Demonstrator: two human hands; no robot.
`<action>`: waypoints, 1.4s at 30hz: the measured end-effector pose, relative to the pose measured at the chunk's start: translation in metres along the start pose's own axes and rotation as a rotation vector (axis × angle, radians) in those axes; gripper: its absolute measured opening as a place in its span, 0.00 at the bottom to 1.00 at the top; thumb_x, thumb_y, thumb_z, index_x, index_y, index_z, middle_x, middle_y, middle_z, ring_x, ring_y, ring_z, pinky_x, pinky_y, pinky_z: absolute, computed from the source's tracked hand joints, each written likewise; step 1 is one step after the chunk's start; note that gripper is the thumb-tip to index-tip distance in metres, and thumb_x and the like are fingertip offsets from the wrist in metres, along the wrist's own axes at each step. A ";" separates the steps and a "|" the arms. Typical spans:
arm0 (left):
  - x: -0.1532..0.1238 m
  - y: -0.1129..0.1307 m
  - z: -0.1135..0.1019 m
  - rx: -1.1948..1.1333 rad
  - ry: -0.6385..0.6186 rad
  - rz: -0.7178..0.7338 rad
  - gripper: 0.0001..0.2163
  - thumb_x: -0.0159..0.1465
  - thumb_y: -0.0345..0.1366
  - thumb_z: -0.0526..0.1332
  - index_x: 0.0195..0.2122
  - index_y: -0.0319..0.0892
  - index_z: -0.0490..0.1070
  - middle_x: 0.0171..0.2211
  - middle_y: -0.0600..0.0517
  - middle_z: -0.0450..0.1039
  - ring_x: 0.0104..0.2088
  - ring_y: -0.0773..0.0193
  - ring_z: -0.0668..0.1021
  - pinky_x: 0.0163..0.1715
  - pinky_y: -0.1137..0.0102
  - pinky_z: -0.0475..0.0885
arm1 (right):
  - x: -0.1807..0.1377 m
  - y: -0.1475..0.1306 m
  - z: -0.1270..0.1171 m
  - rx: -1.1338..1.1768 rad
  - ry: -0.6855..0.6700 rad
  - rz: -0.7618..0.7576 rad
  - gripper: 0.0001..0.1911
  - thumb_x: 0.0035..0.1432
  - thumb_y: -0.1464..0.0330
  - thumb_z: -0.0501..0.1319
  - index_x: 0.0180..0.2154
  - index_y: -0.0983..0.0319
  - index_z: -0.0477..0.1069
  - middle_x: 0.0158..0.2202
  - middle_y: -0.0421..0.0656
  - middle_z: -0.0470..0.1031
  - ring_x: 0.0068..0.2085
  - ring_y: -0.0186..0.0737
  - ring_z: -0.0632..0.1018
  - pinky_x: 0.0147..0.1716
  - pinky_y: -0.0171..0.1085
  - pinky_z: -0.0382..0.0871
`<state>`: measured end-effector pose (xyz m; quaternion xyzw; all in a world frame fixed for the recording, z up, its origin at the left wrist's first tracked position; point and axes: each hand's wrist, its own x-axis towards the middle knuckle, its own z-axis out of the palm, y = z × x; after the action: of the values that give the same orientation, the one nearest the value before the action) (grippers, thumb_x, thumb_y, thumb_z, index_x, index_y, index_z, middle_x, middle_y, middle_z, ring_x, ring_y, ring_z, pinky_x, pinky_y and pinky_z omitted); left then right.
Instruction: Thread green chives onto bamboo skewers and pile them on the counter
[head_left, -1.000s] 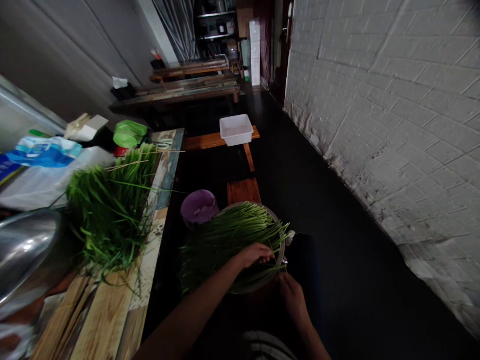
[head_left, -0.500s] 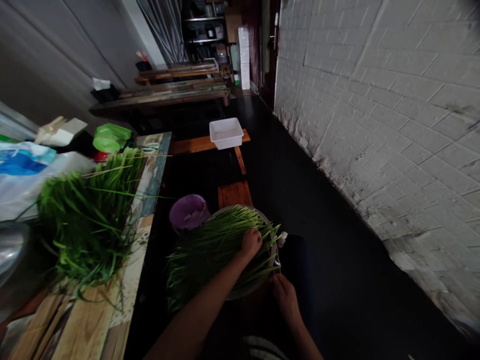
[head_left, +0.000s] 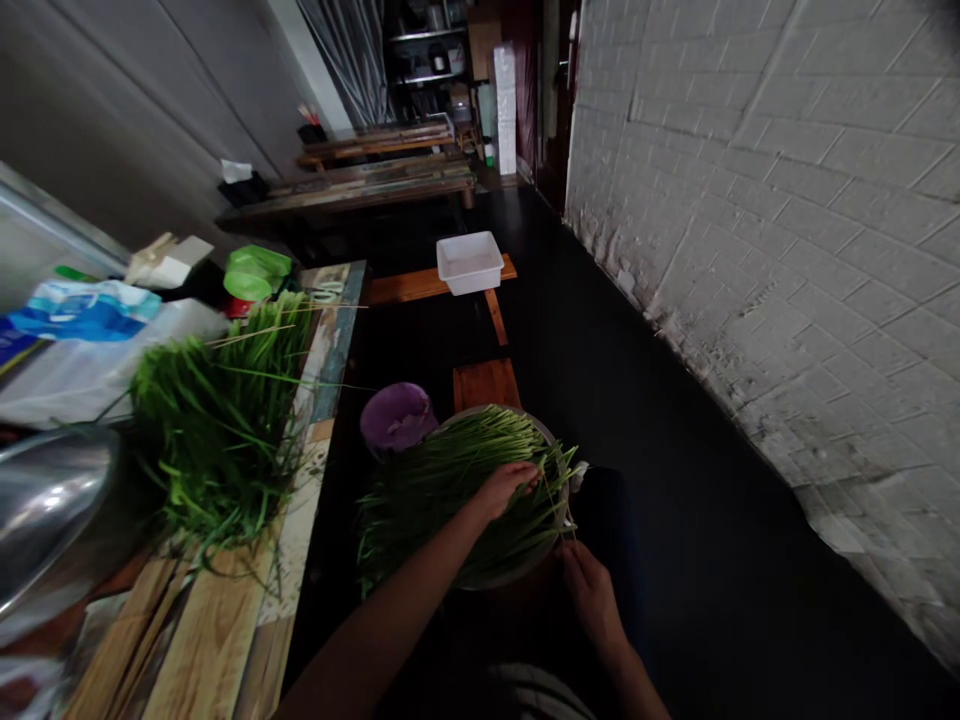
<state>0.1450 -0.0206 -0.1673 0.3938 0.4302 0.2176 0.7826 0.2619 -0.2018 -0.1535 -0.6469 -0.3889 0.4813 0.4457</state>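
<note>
A thick layer of green garlic chives [head_left: 442,470] lies across a round basin [head_left: 557,440], pale stem ends pointing right. Above the stems, my left hand [head_left: 514,487] is closed in a pinch, its fingertips at a thin pale strand [head_left: 550,492]. That strand runs down over the basin's right side toward my right hand [head_left: 590,590], whose thumb and fingers pinch its lower end. The strand's exact path among the stems is too fine to follow. A small white thing [head_left: 578,476] shows just beyond the stem ends.
A purple bucket [head_left: 398,418] stands at the basin's far left. On the left table [head_left: 202,640] are more chives [head_left: 217,430], a metal bowl [head_left: 52,510] and plastic bags. Ahead, a white tub [head_left: 470,264] sits on a wooden bench [head_left: 405,287]. A brick wall [head_left: 787,250] borders the right.
My left hand has turned and stretched toward the stem ends, with the thin strand now at its fingertips. My right hand keeps its pinch by the rim. The view has swung slightly left.
</note>
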 end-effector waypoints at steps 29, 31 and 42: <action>0.000 -0.001 0.002 -0.184 -0.116 -0.034 0.16 0.52 0.40 0.66 0.38 0.42 0.65 0.25 0.55 0.71 0.23 0.71 0.72 0.23 0.77 0.63 | -0.006 -0.007 -0.003 -0.005 0.000 -0.006 0.21 0.61 0.52 0.49 0.30 0.62 0.66 0.21 0.34 0.56 0.23 0.31 0.58 0.21 0.30 0.53; 0.000 0.000 0.002 -0.170 -0.125 -0.071 0.17 0.51 0.38 0.68 0.40 0.40 0.67 0.24 0.55 0.70 0.22 0.72 0.71 0.23 0.76 0.63 | -0.006 -0.007 -0.003 0.004 0.001 -0.012 0.21 0.61 0.52 0.50 0.30 0.62 0.67 0.21 0.34 0.56 0.22 0.31 0.58 0.20 0.29 0.53; -0.002 0.008 -0.001 -0.170 -0.082 -0.161 0.12 0.48 0.36 0.69 0.30 0.33 0.76 0.20 0.53 0.69 0.20 0.74 0.69 0.22 0.77 0.63 | -0.007 -0.008 -0.004 0.006 0.002 0.002 0.20 0.61 0.53 0.51 0.29 0.63 0.66 0.20 0.34 0.54 0.22 0.30 0.57 0.20 0.29 0.52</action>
<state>0.1427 -0.0168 -0.1605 0.2989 0.4078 0.1734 0.8451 0.2638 -0.2070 -0.1434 -0.6464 -0.3865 0.4823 0.4474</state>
